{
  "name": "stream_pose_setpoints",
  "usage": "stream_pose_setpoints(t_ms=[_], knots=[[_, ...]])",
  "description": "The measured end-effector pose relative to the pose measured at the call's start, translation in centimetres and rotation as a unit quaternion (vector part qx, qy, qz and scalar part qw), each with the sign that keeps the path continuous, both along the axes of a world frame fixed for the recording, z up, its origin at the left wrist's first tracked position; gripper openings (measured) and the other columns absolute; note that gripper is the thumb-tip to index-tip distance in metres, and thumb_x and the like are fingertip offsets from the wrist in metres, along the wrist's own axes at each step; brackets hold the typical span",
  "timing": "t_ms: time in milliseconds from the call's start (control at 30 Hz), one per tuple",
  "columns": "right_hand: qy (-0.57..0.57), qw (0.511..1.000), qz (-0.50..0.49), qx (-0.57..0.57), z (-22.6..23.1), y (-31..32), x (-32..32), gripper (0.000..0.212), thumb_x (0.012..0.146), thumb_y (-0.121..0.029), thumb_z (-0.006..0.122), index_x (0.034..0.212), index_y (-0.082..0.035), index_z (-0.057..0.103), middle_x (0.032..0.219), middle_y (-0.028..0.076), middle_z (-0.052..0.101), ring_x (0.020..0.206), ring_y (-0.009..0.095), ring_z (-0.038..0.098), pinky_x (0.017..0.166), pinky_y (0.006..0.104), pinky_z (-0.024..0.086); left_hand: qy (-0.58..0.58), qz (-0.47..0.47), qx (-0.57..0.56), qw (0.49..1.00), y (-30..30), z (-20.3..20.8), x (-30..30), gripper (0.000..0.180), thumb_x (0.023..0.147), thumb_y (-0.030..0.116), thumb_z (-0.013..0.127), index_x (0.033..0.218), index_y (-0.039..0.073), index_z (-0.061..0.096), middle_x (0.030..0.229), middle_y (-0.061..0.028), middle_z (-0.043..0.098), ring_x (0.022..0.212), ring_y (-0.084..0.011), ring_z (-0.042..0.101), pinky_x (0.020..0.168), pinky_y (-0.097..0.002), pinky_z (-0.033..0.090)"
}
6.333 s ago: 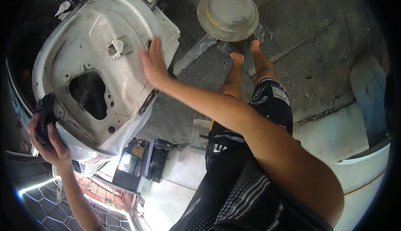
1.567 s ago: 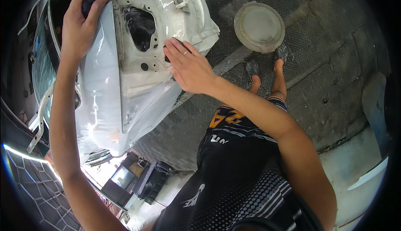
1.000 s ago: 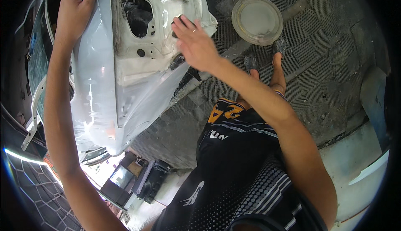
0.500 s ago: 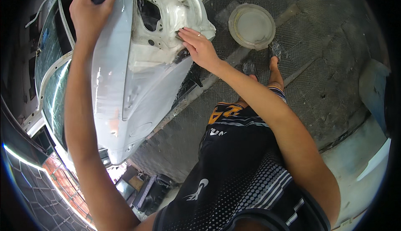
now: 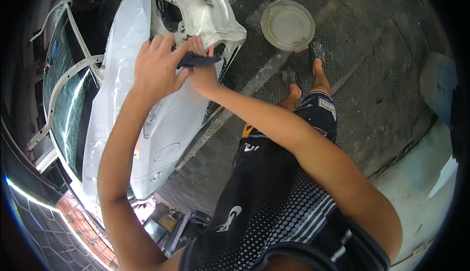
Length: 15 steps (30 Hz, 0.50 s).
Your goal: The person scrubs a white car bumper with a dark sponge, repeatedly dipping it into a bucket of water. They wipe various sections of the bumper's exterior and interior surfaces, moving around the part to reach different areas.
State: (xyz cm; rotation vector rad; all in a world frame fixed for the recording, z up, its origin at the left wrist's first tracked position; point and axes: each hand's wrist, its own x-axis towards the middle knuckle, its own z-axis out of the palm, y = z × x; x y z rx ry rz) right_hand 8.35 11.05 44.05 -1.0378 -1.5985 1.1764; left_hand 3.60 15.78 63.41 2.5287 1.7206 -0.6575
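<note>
My left hand (image 5: 159,70) is closed on a dark, limp cloth (image 5: 199,61), with its fingers bent over one end. The cloth stretches right, across my right hand (image 5: 201,77). Fingers of that hand stick out beyond the cloth, stretched out, with the thumb apart; its palm is partly covered. Both hands are close together over a car body (image 5: 169,146), whose outer panel is pale grey and smooth. Beyond them, its bare cream-white inner metal (image 5: 215,19) shows cut-outs and a curved edge. Whether either hand touches the metal is hard to tell.
A round basin (image 5: 289,26) with cloudy grey liquid stands on the dark patterned floor (image 5: 362,85), near my feet. Car window glass (image 5: 68,104) and a curved frame strip (image 5: 49,117) lie to the left. A pale blue-grey panel (image 5: 435,82) stands at the far right.
My left hand has come down and right from the upper left, bringing the dark cloth to my right hand. My right hand has left the inner metal's edge and moved left.
</note>
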Motion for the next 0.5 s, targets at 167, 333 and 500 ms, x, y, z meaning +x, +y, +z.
stream_pose_setpoints(t_ms=[167,333,500], knots=[[0.081,0.994,0.03,-0.072,3.3,-3.6,-1.4,0.076,0.091,0.002,0.055,0.161,0.006,0.026,0.169,0.027,0.024,0.16,0.04,0.019,0.126,0.064,0.011,-0.085,0.133,0.17,0.973,-2.7,0.9,-0.8,0.024,0.083,0.017,0.08,0.103,0.007,0.069,0.092,-0.0077,0.063,0.085,-0.0241,0.064,0.071,-0.0368,0.049],[0.021,0.996,-0.004,-0.086,3.2,-3.4,-0.8,0.074,0.098,0.006,0.047,0.165,0.001,0.017,0.172,0.026,0.016,0.161,0.039,0.012,0.127,0.0615,0.006,-0.371,0.477,0.254,0.755,-5.5,2.3,-2.9,0.005,0.096,0.004,0.068,0.096,-0.001,0.069,0.1,-0.0082,0.075,0.082,-0.0086,0.066,0.066,-0.0268,0.05],[0.034,0.993,-0.051,-0.101,3.2,-2.8,-2.3,0.072,0.101,0.002,0.046,0.165,0.002,0.015,0.172,0.026,0.014,0.162,0.039,0.01,0.127,0.0621,0.005,-0.535,0.383,0.321,0.682,-3.8,2.2,2.1,0.01,0.092,0.0,0.072,0.102,-0.002,0.074,0.099,-0.0118,0.075,0.085,-0.0146,0.069,0.075,-0.0278,0.054]])
